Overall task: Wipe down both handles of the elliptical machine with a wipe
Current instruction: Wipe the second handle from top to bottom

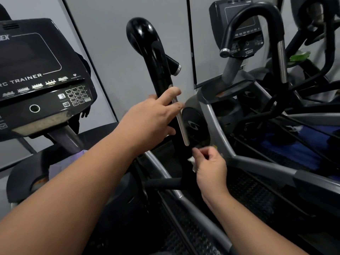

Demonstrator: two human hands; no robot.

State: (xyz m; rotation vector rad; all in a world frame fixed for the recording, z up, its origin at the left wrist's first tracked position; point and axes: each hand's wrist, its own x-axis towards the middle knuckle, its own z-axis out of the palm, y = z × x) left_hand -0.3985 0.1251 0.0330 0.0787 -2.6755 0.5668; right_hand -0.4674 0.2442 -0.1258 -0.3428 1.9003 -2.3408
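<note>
Handle: glossy black tube (156,61), smooth and round, rising to a bulbous curved top; a flat brushed-metal strip (179,115) runs down its right face.
Left hand: my left hand (149,122) wraps the handle at mid-height, fingers (172,92) curled over the front and reaching the metal strip, thumb below.
Right hand: my right hand (209,166) sits lower, just beside the black stem under the strip, fingers bent inward and pinching the wipe.
Wipe: small crumpled white wad (192,162), mostly hidden by my right palm; it seems to touch the stem, though the view is too blurred to be sure.
Console: matte black angular panel (42,70) at left, with white lettering, a grid of small square keys and a round button.
Side grip: short black foam-like bar (163,183) sticking out to the left from the stem, below my right hand.
Frame: grey metal rails (220,129) sloping down on the right, with dark textured treads between them.
Next machine: another trainer (257,43) at right, with a matte black hooped handle, silver end caps and its own dark screen.
Wall: plain pale grey panels (110,43) split by dark seams.
</note>
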